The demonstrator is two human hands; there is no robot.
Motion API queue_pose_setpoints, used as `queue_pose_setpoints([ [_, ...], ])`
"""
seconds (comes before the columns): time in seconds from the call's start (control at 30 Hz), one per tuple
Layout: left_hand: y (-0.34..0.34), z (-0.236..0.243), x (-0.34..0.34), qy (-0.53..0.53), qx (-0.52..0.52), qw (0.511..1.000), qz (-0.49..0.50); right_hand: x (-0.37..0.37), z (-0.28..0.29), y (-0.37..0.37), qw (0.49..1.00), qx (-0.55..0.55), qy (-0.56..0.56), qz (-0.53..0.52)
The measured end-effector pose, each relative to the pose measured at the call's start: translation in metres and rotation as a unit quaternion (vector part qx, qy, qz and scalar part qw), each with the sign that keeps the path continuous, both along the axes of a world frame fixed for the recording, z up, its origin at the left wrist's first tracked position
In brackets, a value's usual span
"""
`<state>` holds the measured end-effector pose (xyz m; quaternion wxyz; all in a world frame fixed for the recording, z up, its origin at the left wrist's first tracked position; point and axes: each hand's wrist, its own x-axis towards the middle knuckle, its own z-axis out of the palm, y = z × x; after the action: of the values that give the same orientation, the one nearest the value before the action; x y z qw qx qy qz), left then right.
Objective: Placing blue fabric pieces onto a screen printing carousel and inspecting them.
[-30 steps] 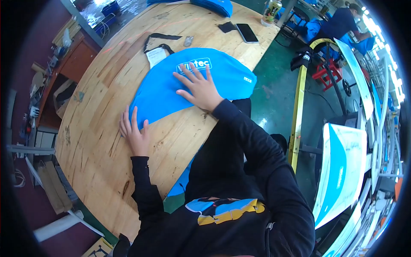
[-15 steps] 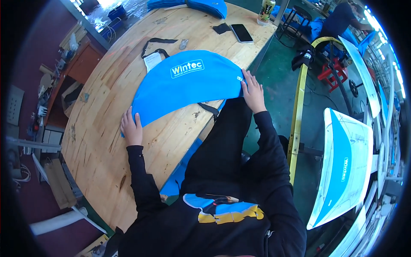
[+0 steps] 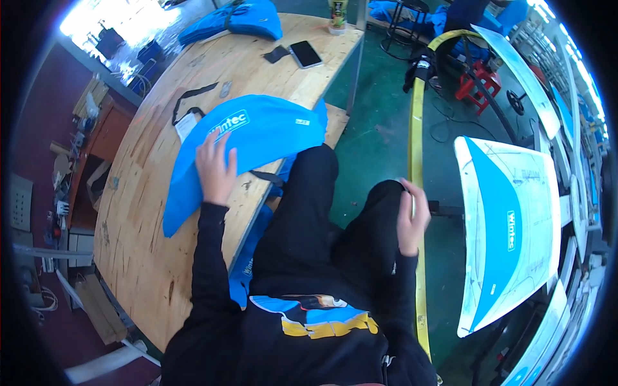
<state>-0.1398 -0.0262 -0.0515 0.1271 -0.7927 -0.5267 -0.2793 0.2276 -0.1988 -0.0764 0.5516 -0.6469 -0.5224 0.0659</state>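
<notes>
Has the left bare hand (image 3: 217,174) at the left part of a crescent-shaped, bright-blue fabric piece (image 3: 270,128), fingers spread apart and pointing away from the body, tips at a white-lettered, framed print (image 3: 234,120). Cannot tell whether pressing on the cloth or just above it. Has the right bare hand (image 3: 412,222) well apart from that piece, near the right knee of the black trousers (image 3: 367,215) and close to a long, yellow, curved beam (image 3: 417,128), with fingers bent and thumb toward them. Cannot tell whether pinching anything there or touching the beam.

On the broad, pale wooden table (image 3: 148,212): the blue piece, with its bulging edge away from the body and its right end reaching past the near edge, close to the left knee. From under its inner edge, a short black strap (image 3: 267,177). Just beyond its left part, a white paper slip (image 3: 186,127) beside a bent black fabric strip (image 3: 196,91). Farther off, a rectangular, black-screened phone (image 3: 305,55) beside a dark scrap (image 3: 276,54). At the far end, stacked blue fabric pieces (image 3: 254,19).

To the right, on a green floor (image 3: 370,128), 1 red plastic stool (image 3: 477,87).
</notes>
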Motion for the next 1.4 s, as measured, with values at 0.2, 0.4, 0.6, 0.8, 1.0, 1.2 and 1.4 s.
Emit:
queue_pose_setpoints([
  [0.2, 0.025, -0.04, 0.104, 0.02, -0.078, 0.981, -0.177, 0.069, 0.001, -0.164, 0.955, -0.047, 0.019, -0.291],
  [0.4, 0.023, -0.043, 0.139, 0.031, 0.009, 0.981, -0.191, 0.097, -0.008, -0.273, 0.886, -0.082, 0.007, -0.457],
  [0.6, 0.048, -0.04, 0.143, 0.016, -0.028, 0.99, -0.139, 0.121, -0.019, -0.306, 0.78, -0.277, -0.212, -0.52],
  [0.8, 0.043, -0.041, 0.143, 0.14, 0.002, 0.977, -0.162, 0.136, -0.026, -0.31, 0.634, -0.386, -0.236, -0.627],
  [1.0, 0.047, -0.041, 0.152, 0.153, 0.052, 0.97, -0.18, 0.142, -0.026, -0.312, 0.617, -0.407, -0.238, -0.63],
  [1.2, 0.044, -0.031, 0.144, -0.032, -0.059, 0.972, -0.225, 0.14, -0.023, -0.304, 0.602, -0.413, -0.236, -0.642],
  [1.4, 0.101, -0.02, 0.123, -0.06, -0.09, 0.978, -0.181, 0.145, -0.021, -0.311, 0.629, -0.398, -0.205, -0.635],
])
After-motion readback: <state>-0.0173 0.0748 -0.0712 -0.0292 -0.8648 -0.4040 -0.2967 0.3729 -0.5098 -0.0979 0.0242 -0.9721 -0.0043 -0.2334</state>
